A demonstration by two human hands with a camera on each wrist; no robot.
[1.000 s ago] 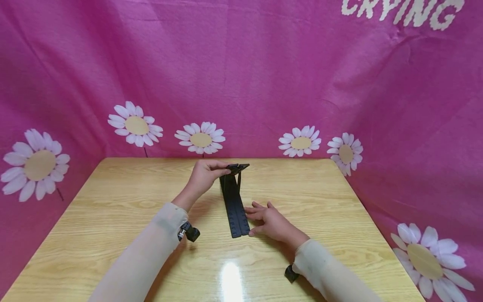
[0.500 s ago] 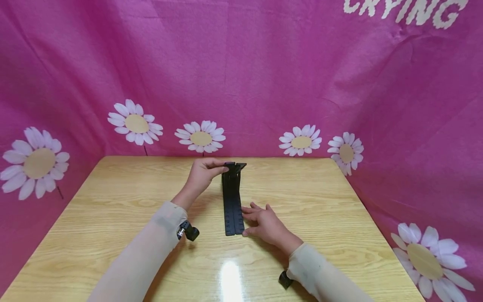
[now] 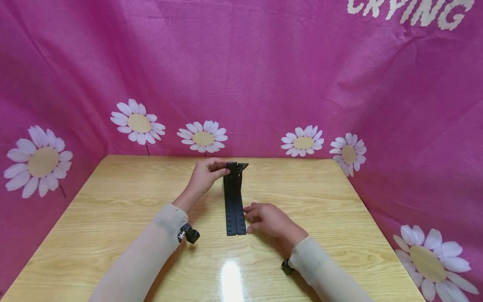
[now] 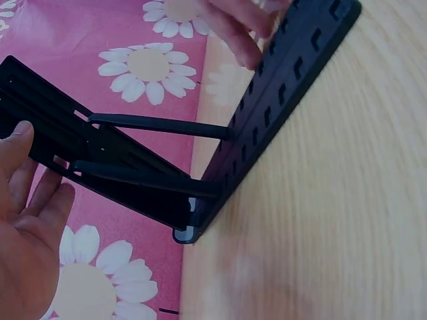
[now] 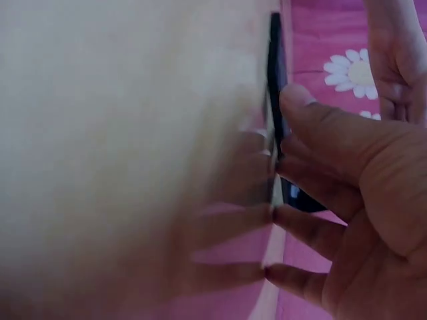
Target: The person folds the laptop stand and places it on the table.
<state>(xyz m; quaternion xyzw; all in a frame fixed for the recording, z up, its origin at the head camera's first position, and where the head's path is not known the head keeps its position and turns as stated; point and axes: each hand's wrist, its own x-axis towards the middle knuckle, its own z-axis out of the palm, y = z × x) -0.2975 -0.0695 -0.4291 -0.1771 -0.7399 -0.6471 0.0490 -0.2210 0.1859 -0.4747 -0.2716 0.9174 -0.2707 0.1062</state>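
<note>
A black folding laptop stand (image 3: 235,209) stands unfolded mid-table, its notched base lying lengthwise towards me. At its far end a raised plate (image 4: 100,150) leans up, propped by two thin struts (image 4: 157,125) that run to the base slots. My left hand (image 3: 203,176) pinches the raised plate's left edge between thumb and fingers. Beside the base's right edge is my right hand (image 3: 269,219), fingers loosely bent. In the right wrist view its fingertips (image 5: 283,213) rest on the tabletop and the thumb lies along the base's edge; whether the thumb touches is unclear.
The wood-grain table (image 3: 151,235) carries a bright light reflection near its front. A pink cloth (image 3: 249,84) with printed daisies hangs around its back and sides. Small black wrist cameras (image 3: 191,235) sit at both sleeves.
The stand's near end has swung slightly left, so the base now points straighter towards me. My right hand followed it left, and its fingers have drawn in a little. The left hand keeps its pinch.
</note>
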